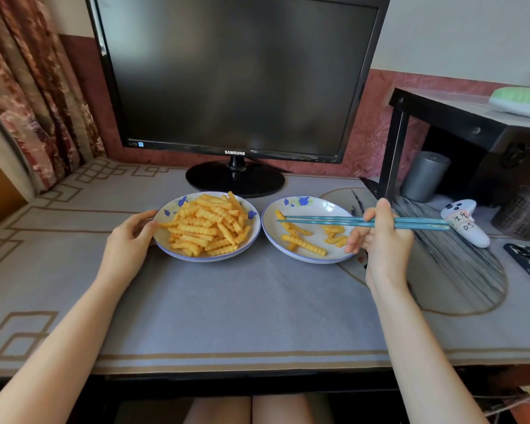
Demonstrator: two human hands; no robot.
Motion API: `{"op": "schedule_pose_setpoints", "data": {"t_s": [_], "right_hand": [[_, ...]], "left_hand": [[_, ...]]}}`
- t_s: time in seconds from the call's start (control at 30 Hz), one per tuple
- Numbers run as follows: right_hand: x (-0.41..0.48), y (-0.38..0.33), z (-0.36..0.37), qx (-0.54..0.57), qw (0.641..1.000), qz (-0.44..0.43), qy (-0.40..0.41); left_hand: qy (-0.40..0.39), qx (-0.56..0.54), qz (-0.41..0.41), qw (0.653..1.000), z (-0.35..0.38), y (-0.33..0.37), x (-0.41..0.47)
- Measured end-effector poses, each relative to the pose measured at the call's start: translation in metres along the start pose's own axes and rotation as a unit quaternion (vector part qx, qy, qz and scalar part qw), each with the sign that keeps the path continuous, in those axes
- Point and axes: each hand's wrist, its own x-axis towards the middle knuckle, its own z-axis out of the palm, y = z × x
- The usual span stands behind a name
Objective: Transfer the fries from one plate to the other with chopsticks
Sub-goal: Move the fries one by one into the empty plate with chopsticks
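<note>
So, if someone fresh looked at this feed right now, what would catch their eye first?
The heap of crinkle fries on the left plate, whose rim the left hand holds, stands out first. Beside it, the right hand holds blue chopsticks level over the right plate, where only a few fries lie. A dark monitor stands behind both plates.

Left plate [162,237] and right plate [318,209]: glazed ceramic, glossy. Fries [208,224]: ridged, matt. Chopsticks [318,221]: smooth, plastic-looking. Tabletop cover [242,301] — matt cloth. Monitor [234,153]: glossy black plastic frame and foot. Canister [424,175] — dull grey metal. Curtain [28,87]: patterned cloth.
</note>
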Motion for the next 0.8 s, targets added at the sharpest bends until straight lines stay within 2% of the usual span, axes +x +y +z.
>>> {"op": "schedule_pose_setpoints", "data": {"t_s": [0.23, 0.57, 0.8], "right_hand": [[0.001, 0.014, 0.002, -0.061, 0.997, -0.007, -0.051], [0.005, 0.004, -0.013, -0.113, 0.99, -0.029, -0.078], [0.001, 0.002, 0.0, -0.099, 0.993, -0.051, -0.036]], "left_hand": [[0.0, 0.0, 0.0, 1.0, 0.0, -0.002, 0.001], [-0.002, -0.003, -0.002, 1.0, 0.0, -0.003, 0.002], [-0.001, 0.007, 0.0, 1.0, 0.0, -0.002, 0.0]]}}
